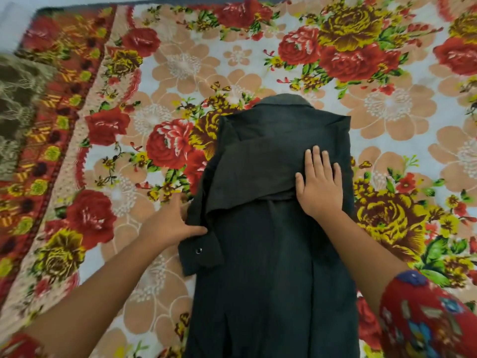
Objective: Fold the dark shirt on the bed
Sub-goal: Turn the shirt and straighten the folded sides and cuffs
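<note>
At the far left edge of the frame lies a brownish lace-patterned cloth [15,104], blurred. Beside it runs the red and yellow border of a floral bedsheet [160,60] that covers the bed, with big red, yellow and peach flowers across the whole view.

Lower left of centre, the left hand [170,220] reaches in to the left edge of the dark shirt [273,267]. Its thumb lies on top of the fabric and its fingers go behind the edge, so it pinches the cloth there. Just below the thumb sits a sleeve cuff [200,254] with a metal snap, folded in over the shirt's body.

The shirt lies lengthwise in the middle of the frame, its collar [281,103] at the top and its hem running out at the bottom, both sides folded inward.

Right of centre, the right hand [320,184] presses flat on the folded upper part, fingers straight and together. A red patterned sleeve [426,321] shows at the lower right.
</note>
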